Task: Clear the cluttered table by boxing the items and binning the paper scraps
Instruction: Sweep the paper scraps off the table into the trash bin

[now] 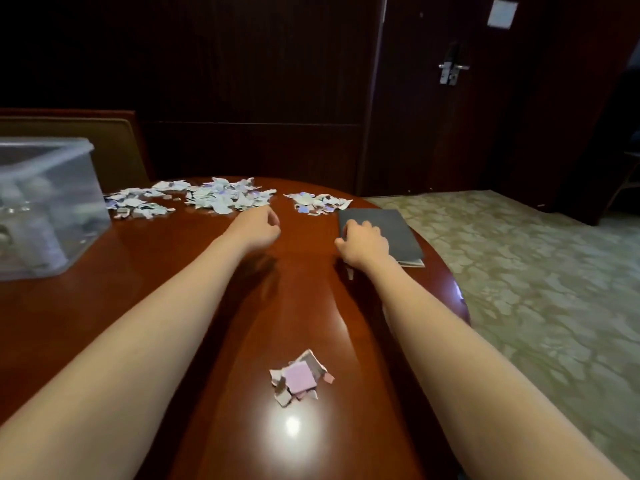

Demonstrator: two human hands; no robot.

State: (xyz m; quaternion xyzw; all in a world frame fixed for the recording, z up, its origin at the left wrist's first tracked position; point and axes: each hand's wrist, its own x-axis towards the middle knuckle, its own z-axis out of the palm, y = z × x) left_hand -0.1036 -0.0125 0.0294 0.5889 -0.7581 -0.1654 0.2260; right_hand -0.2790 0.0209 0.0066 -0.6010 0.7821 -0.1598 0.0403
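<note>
Glossy red-brown table point(156, 306) in a dark-panelled room, with both bare arms stretched toward 12 o'clock. Left hand point(258, 226) hovers loosely curled, nothing visible in it, just short of the torn paper scraps point(225, 197) spread from 11 to 1 o'clock, probably poised to gather them. Right hand point(363, 244) curls its fingers over the left edge of a grey folder point(391, 230) at 2 o'clock, likely to lift it for boxing. Farther out, a smaller scrap heap point(299, 377) lies at 6 o'clock, and a clear plastic box point(52, 209) holding items stands at 10 o'clock.

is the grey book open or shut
Shut: the flat dark grey book lies cover up, pale page edges showing along its near end.
</note>
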